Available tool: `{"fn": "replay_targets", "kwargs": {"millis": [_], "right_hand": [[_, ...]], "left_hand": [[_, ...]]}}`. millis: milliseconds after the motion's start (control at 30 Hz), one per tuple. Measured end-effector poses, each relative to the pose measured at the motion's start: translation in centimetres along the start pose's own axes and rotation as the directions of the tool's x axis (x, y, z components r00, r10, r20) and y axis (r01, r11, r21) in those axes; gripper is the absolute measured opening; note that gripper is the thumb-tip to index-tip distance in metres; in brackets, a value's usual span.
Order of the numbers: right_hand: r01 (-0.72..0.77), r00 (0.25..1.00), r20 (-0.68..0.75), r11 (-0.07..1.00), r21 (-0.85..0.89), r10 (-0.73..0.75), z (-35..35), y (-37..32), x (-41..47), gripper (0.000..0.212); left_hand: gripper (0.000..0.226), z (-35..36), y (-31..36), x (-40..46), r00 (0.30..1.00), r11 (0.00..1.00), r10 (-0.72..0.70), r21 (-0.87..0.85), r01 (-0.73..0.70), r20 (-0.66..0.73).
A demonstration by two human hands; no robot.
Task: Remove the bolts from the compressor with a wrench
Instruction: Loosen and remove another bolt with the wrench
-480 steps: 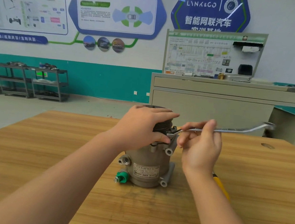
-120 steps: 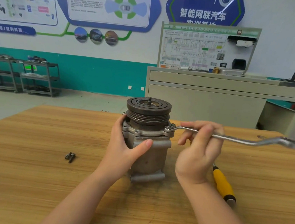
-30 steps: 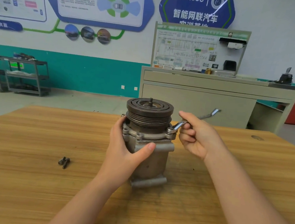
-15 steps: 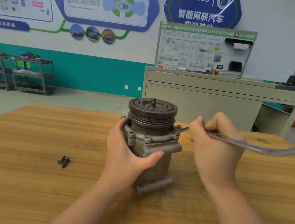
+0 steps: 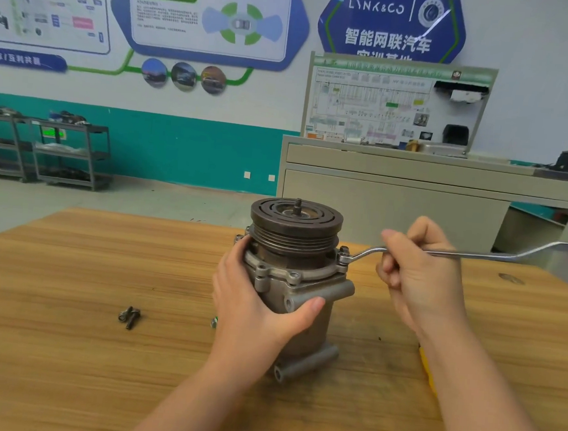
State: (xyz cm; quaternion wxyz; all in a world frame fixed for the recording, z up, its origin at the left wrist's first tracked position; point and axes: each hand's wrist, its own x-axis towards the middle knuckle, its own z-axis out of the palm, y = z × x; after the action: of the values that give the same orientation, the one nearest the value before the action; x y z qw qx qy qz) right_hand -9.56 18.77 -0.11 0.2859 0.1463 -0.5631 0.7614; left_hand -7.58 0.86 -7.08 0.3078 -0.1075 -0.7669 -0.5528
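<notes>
the compressor (image 5: 298,294) stands upright on the middle of the wooden surface (image 5: 68,266), its dark grooved pulley on top. it looks like cast metal, heavy and rigid, so it should sit firm, but its smooth rounded body could twist under torque. your left hand (image 5: 252,301) wraps around its left side, thumb across the front just below the flange, which seems the right place to brace it. your right hand (image 5: 420,277) is clenched around the shank of the wrench (image 5: 459,253), close to the ring end, which sits on a bolt (image 5: 343,252) at the right edge of the flange. the wrench is a long, thin, polished steel bar with offset bends; gripping nearer its far right end would likely give more leverage. two removed bolts (image 5: 129,315), small and dark, lie on the surface to the left, well apart from the compressor. a yellow handle (image 5: 428,366) peeks out behind your right forearm.
</notes>
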Motion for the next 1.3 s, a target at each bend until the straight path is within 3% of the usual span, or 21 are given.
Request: {"fn": "replay_targets", "kwargs": {"millis": [133,267,467,600,733,800,933,1067,1133,1200,1300], "right_hand": [[-0.329,0.944,0.157,0.879,0.346,0.291,-0.6,0.9,1.0,0.041],[-0.282,0.957,0.057,0.864,0.417,0.284,-0.3,2.0,0.7,0.052],[0.067,0.981,-0.19,0.979,0.19,-0.03,0.2,0.6,-0.6,0.053],[0.173,0.961,-0.203,0.981,-0.093,-0.189,1.0,0.2,-1.7,0.053],[0.282,0.928,-0.182,0.932,-0.228,-0.325,2.0,0.4,-3.1,0.048],[0.373,0.888,-0.142,0.865,-0.336,-0.438,2.5,0.3,-3.8,0.047],[0.583,0.724,0.066,0.558,-0.59,-0.687,3.7,0.0,-5.0,0.04],[0.664,0.665,0.22,0.43,-0.611,-0.714,4.6,0.0,-5.9,0.039],[0.598,0.74,0.182,0.51,-0.619,-0.648,4.1,-0.3,-5.5,0.042],[0.471,0.86,0.123,0.678,-0.564,-0.495,3.1,-0.7,-4.3,0.041],[0.187,0.98,0.12,0.939,-0.289,-0.158,1.3,-1.4,-1.9,0.043]], "left_hand": [[0.105,0.1,0.0,0.0,1.0,1.0,0.013,0.01,-0.013,-0.018],[0.105,0.1,-0.1,0.0,1.0,1.0,0.021,0.013,-0.021,-0.012],[0.093,-0.9,-0.4,0.3,0.996,0.996,-0.008,-0.084,0.015,0.084],[0.089,-2.0,-0.6,1.0,0.982,0.989,-0.015,-0.144,0.043,0.189],[0.088,-2.1,-0.4,1.1,0.979,0.988,-0.013,-0.15,0.044,0.203],[0.091,-2.0,-0.4,1.2,0.981,0.989,-0.01,-0.142,0.038,0.195],[0.093,-2.0,-0.5,1.2,0.986,0.99,0.006,-0.138,0.018,0.17],[0.097,-2.0,-0.6,1.1,0.986,0.989,0.002,-0.146,0.023,0.169],[0.094,-2.0,-0.5,1.1,0.985,0.989,0.001,-0.148,0.025,0.171],[0.091,-2.0,-0.4,1.0,0.984,0.989,-0.004,-0.145,0.03,0.176],[0.09,-2.0,-0.5,0.9,0.982,0.986,-0.011,-0.159,0.041,0.187]]}}
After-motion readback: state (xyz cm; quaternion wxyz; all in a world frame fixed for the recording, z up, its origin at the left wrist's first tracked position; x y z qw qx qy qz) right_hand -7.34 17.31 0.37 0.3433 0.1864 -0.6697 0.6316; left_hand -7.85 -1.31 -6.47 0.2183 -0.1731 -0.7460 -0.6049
